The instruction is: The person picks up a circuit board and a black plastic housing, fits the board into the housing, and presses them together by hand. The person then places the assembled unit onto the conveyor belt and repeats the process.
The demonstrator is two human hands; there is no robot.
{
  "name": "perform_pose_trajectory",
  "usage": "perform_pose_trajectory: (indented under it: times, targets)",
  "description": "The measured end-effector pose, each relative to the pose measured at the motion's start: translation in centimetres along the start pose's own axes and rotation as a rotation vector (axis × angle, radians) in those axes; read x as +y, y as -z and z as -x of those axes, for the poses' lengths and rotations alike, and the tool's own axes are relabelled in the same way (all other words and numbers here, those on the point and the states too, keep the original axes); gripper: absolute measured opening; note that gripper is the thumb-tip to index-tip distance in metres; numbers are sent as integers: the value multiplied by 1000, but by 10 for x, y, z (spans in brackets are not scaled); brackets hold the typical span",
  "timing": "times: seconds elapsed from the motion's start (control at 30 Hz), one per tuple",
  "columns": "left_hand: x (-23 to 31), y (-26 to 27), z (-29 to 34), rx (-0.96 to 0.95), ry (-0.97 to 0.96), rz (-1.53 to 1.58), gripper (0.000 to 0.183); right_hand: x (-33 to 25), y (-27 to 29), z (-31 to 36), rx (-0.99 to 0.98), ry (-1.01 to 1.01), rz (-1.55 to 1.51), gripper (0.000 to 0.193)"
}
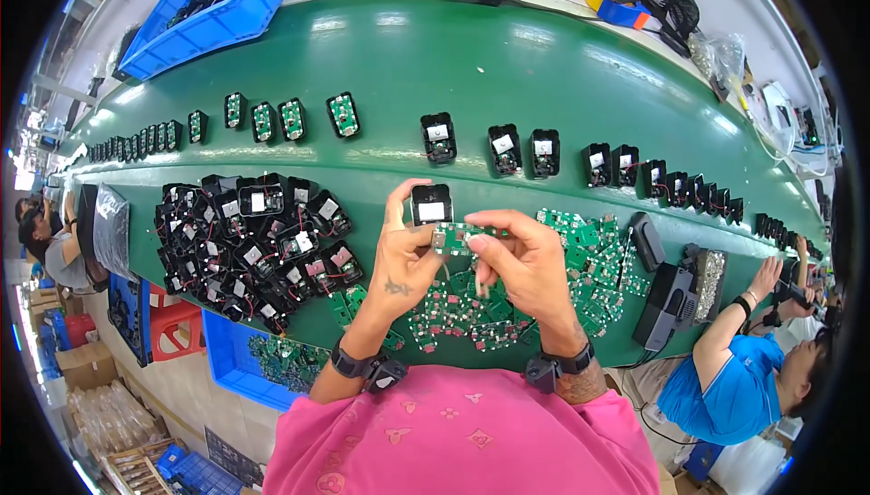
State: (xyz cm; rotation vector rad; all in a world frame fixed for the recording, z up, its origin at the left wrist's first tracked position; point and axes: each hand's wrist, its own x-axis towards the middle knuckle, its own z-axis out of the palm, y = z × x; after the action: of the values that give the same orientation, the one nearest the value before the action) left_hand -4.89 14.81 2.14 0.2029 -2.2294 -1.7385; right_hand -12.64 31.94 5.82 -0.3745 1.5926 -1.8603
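Observation:
In front of my chest, my left hand grips a small black plastic housing with a white block inside. Its index finger runs up the housing's left side, and the thumb is at the left end of a small green circuit board. My right hand pinches that board between thumb and fingers at its right end. The board lies across the near end of the housing, partly covered by my fingers. Below both hands spreads a pile of loose green circuit boards. A heap of black housings sits to the left.
Housings with green boards stand in a row at the far left; others with white blocks continue rightward along the green table. A blue bin is at the back left. A black device and a co-worker in blue are rightward.

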Motion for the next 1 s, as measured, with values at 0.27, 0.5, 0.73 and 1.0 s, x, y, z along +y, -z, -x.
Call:
perform_pose_trajectory:
  times: [0.27, 0.5, 0.73, 1.0]
  targets:
    - [12, 4, 0, -61, 0, -78, 29, 0, 6, -7, -2, -108, 61, 22]
    - [17, -4, -4, -118, 245, 419, 94, 14, 10, -7, 87, -78, -14, 28]
    - [25, -10, -3, -126, 360, 538, 67, 21, 11, -5, 188, 321, 400, 31]
    - [25, -17, -1, -156, 302, 450, 65, 17, 12, -4, 197, 597, 769, 27]
